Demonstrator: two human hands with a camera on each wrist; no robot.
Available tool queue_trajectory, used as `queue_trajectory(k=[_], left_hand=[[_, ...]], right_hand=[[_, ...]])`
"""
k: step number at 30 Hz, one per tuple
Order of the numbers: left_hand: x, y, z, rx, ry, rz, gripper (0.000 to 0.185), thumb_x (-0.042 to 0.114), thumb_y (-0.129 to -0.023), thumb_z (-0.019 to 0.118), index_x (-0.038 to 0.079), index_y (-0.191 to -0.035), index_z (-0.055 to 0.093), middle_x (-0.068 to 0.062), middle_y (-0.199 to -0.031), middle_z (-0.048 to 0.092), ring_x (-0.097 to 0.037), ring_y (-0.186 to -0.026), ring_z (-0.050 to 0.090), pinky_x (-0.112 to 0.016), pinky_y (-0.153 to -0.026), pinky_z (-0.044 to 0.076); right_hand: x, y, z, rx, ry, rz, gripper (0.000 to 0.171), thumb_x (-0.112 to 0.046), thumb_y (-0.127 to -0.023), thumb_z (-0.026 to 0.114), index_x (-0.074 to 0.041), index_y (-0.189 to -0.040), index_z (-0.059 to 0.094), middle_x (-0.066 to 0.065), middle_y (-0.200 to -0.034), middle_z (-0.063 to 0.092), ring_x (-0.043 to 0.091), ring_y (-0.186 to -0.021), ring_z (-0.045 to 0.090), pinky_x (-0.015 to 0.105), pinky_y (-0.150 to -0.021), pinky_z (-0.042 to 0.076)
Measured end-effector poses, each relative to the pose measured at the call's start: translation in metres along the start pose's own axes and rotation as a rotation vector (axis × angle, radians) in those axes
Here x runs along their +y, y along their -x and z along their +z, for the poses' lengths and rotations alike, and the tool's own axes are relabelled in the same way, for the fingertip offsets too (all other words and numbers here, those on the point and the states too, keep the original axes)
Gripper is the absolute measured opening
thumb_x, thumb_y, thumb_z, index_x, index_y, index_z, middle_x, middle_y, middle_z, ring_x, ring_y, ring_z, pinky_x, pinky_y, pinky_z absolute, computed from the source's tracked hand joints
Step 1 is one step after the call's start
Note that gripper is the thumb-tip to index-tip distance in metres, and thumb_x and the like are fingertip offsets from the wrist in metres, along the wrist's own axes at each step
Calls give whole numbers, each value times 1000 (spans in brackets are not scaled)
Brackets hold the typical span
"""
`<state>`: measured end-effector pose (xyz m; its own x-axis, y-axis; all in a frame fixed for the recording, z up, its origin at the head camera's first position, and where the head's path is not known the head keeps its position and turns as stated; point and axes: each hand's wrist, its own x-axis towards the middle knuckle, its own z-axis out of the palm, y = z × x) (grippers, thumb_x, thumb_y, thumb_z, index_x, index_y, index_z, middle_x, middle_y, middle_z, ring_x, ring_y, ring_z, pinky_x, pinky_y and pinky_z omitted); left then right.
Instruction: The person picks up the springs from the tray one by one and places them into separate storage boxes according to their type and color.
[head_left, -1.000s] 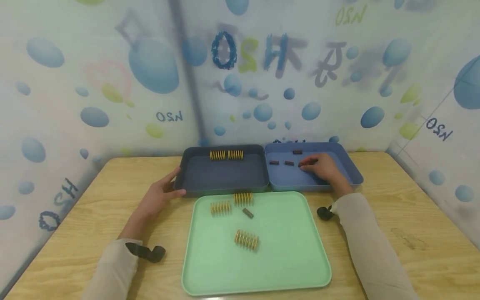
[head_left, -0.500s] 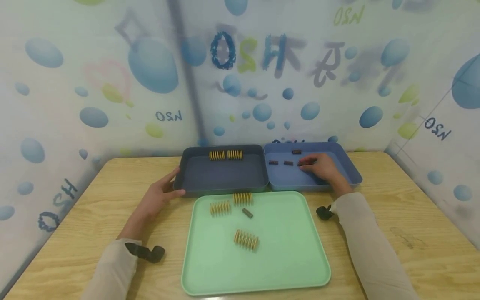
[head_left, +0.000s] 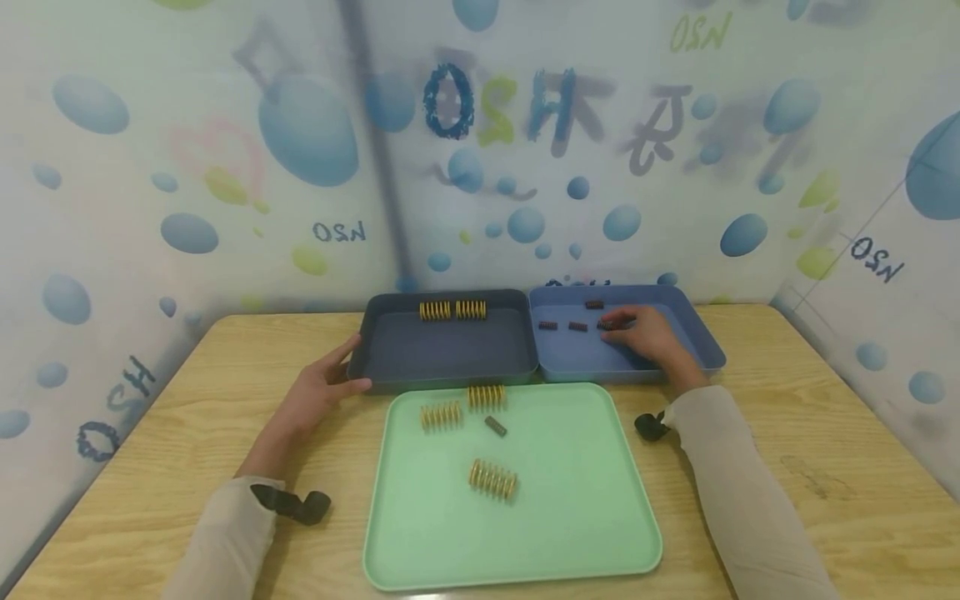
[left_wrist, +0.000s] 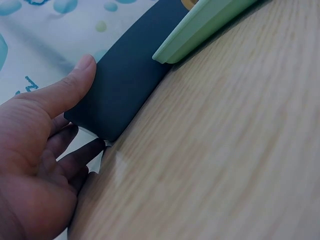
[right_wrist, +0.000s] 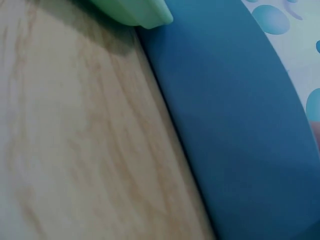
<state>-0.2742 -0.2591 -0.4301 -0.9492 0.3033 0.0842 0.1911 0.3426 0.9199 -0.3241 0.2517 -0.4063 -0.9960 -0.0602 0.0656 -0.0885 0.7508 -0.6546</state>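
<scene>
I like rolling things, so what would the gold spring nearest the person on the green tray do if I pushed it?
The gold spring would probably roll, since it looks round and lies on its side. It might slide too, because the green tray looks smooth. It looks widely coiled, so it may squash when squeezed.

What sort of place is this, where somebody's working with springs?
Most likely a small indoor work booth, though I can't tell in what building. There's a wooden table with bubble-patterned walls on three sides, and springs lie in a dark tray, a blue tray and a green tray.
</scene>
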Motion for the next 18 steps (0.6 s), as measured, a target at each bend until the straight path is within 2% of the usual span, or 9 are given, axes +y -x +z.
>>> queue_trajectory(k=[18], left_hand=[[0, -1, 1, -2, 40, -3, 79, 18, -88, 70, 16, -153, 24, -7, -157, 20, -36, -140, 23, -50, -107, 26]], right_hand=[[3, -1, 0, -2, 13, 3, 34, -15, -86, 72, -1, -117, 66, 20, -111, 63, 36, -109, 54, 50, -95, 38]])
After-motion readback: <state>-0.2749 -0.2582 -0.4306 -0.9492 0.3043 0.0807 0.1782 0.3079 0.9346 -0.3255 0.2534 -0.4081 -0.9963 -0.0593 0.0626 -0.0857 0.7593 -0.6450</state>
